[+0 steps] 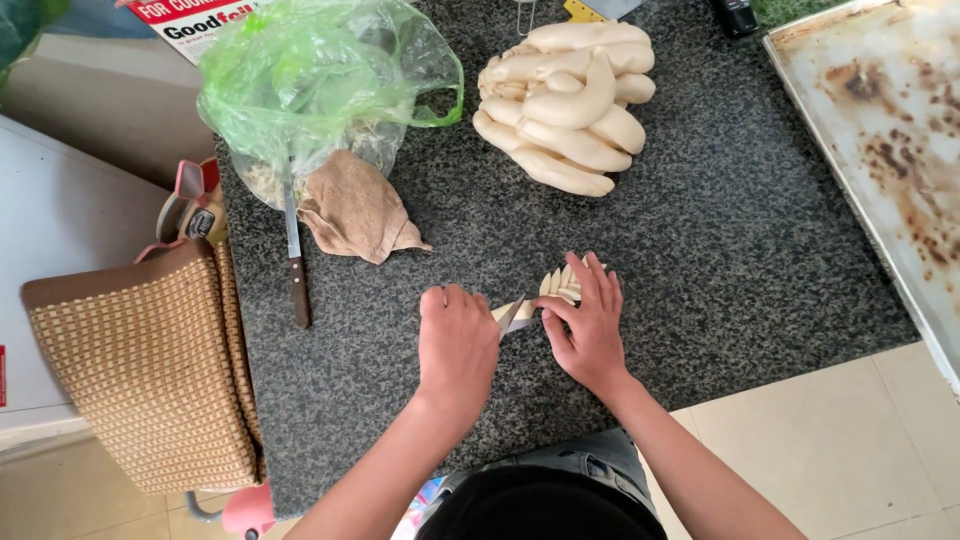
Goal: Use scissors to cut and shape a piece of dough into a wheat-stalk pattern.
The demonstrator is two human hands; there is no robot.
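1. Slicing in hand: left hand [457, 340] clenched on a small blade [513, 316]; right hand [590, 322] fingers pressing the dough roll [560, 288] on the granite counter [700, 250].
2. Next cut likely calls for even spacing; fingertips kept clear of the blade.

On the desk [700, 250], the sliced dough piece [560, 290] lies at the near edge, between the left hand [457, 345] and the right hand [590, 325], which rests on it. A pile of dough rolls [565, 105] sits behind it. Left of the pile lie a plastic bag [320, 80], a cloth [355, 210] before it, and a knife [295, 260] beside the cloth. A baking tray [890, 150] lies at the right; a woven bag [150, 370] stands left of the desk.
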